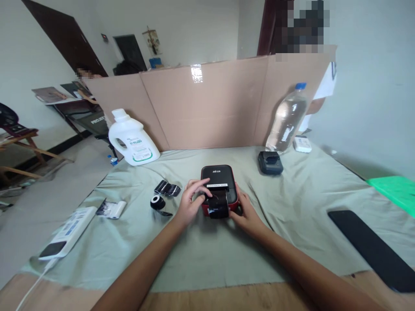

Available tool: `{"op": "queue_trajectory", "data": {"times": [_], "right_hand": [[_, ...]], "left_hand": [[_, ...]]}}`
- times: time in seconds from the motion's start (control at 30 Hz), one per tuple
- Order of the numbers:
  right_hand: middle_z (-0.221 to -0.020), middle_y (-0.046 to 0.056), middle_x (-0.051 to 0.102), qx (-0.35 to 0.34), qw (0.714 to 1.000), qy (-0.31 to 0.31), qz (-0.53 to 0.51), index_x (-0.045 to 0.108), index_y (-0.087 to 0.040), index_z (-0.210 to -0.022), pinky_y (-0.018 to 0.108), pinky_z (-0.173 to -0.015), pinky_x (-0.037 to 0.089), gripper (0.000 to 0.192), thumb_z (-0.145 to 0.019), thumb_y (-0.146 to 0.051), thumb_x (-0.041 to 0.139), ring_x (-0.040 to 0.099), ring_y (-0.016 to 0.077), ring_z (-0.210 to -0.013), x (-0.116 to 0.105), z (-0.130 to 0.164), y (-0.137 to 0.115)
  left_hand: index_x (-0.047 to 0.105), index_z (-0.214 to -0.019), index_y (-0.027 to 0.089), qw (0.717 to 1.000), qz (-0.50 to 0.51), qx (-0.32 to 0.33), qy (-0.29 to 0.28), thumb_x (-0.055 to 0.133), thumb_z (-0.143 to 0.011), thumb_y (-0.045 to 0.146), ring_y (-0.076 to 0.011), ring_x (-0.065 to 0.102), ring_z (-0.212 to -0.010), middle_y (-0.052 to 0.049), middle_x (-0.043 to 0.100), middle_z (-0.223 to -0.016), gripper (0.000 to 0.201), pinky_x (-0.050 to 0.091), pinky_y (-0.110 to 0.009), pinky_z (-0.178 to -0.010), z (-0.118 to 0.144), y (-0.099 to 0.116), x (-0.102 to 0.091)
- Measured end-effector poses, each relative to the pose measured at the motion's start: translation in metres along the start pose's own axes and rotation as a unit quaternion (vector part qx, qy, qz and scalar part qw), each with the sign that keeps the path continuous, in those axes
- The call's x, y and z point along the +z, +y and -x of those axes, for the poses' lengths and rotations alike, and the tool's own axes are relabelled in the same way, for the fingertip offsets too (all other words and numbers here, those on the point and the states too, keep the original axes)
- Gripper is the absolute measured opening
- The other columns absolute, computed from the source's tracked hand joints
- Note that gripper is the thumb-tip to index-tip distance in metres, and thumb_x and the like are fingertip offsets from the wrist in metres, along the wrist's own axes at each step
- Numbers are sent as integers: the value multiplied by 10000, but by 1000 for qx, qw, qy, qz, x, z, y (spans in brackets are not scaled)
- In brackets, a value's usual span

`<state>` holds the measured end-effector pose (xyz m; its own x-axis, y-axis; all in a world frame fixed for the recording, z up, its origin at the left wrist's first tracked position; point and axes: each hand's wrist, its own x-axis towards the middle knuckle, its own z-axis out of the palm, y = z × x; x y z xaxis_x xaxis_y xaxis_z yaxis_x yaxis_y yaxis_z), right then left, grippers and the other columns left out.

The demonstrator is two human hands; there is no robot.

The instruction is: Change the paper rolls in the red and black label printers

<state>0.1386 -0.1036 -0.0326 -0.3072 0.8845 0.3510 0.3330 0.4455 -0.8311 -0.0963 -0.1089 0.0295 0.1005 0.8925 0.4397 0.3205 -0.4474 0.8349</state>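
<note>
A small black and red label printer (218, 178) sits in the middle of the cloth-covered table (210, 250). A strip of shiny black tape (218, 205) hangs out over its front. My left hand (192, 201) rests on the printer's left side, fingers laid over its top and the tape. My right hand (245, 212) holds the printer's right front corner. A small black tape roll (157, 202) and a piece of black ribbon (167, 188) lie on the cloth just left of my left hand.
A white jug (132, 138) stands back left, a clear water bottle (286, 118) back right by a small dark device (270, 163). A cardboard screen (207, 103) walls the rear. A power strip (68, 232) lies left, a black phone (372, 246) right, another person behind the screen.
</note>
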Motion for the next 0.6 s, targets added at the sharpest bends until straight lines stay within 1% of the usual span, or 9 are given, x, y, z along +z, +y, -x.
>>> {"op": "queue_trajectory", "data": {"times": [0.07, 0.13, 0.2, 0.27, 0.37, 0.4, 0.47, 0.53, 0.6], "right_hand": [[-1396, 135, 542, 2, 1000, 5, -3, 178, -262, -1623, 495, -1044, 475, 928, -842, -342, 674, 545, 310, -1210, -1, 0, -2], [-1383, 130, 552, -1, 1000, 6, -6, 195, -264, -1621, 490, -1030, 486, 930, -835, -348, 685, 554, 314, -1197, -1, -1, -3], [-1385, 128, 553, -2, 1000, 4, -8, 188, -272, -1622, 495, -1022, 490, 938, -834, -355, 689, 554, 321, -1194, -1, -1, -2], [-1405, 129, 541, -1, 1000, 1, -9, 166, -278, -1626, 501, -1029, 484, 946, -841, -360, 687, 546, 326, -1209, -1, -1, -1], [-1448, 134, 509, 0, 1000, -4, -6, 132, -280, -1630, 514, -1060, 459, 957, -853, -369, 685, 530, 329, -1240, -1, 0, 1], [-1461, 134, 500, -1, 1000, -4, -5, 132, -282, -1630, 518, -1074, 448, 954, -857, -373, 684, 521, 330, -1256, -1, 0, 1], [-1493, 127, 476, -7, 1000, 0, -3, 145, -293, -1628, 522, -1107, 422, 936, -864, -380, 680, 492, 333, -1304, -1, 1, 1], [-1531, 112, 443, -13, 1000, 0, 0, 155, -309, -1625, 525, -1139, 391, 912, -876, -383, 670, 450, 335, -1359, -1, 2, 0], [-1559, 97, 416, -16, 1000, -4, 4, 151, -322, -1624, 529, -1158, 368, 896, -888, -380, 659, 424, 335, -1388, -1, 2, 0]], "left_hand": [[675, -1259, 228, 999, -9, -30, 44, 540, -827, 208, -259, 569, -1174, -69, 735, -1043, 453, 385, -443, -1105, -4, -3, 0], [661, -1274, 252, 996, 18, -68, 61, 540, -777, 189, -252, 545, -1247, -58, 671, -1275, 516, 430, -407, -1075, -8, -10, 0], [601, -1356, 272, 990, 77, -111, 51, 536, -734, 187, -257, 512, -1322, -46, 562, -1453, 632, 471, -382, -1042, -11, -18, 0], [514, -1446, 273, 978, 139, -153, 39, 551, -715, 196, -267, 468, -1390, -51, 475, -1544, 736, 486, -371, -1043, -12, -24, 1], [439, -1507, 257, 960, 201, -191, 36, 578, -706, 192, -265, 401, -1457, -57, 403, -1600, 816, 458, -365, -1097, -11, -25, 4], [428, -1516, 254, 955, 219, -195, 36, 572, -713, 189, -263, 405, -1458, -57, 401, -1602, 819, 456, -365, -1103, -10, -25, 6], [413, -1530, 250, 951, 240, -192, 33, 557, -741, 194, -262, 457, -1423, -65, 440, -1577, 804, 474, -371, -1087, -8, -24, 12], [402, -1538, 255, 956, 228, -179, 35, 544, -773, 210, -261, 518, -1371, -73, 501, -1532, 780, 498, -377, -1060, -5, -23, 17], [392, -1545, 262, 970, 181, -158, 39, 526, -802, 228, -252, 542, -1348, -73, 532, -1506, 756, 505, -378, -1053, -4, -25, 20]]}}
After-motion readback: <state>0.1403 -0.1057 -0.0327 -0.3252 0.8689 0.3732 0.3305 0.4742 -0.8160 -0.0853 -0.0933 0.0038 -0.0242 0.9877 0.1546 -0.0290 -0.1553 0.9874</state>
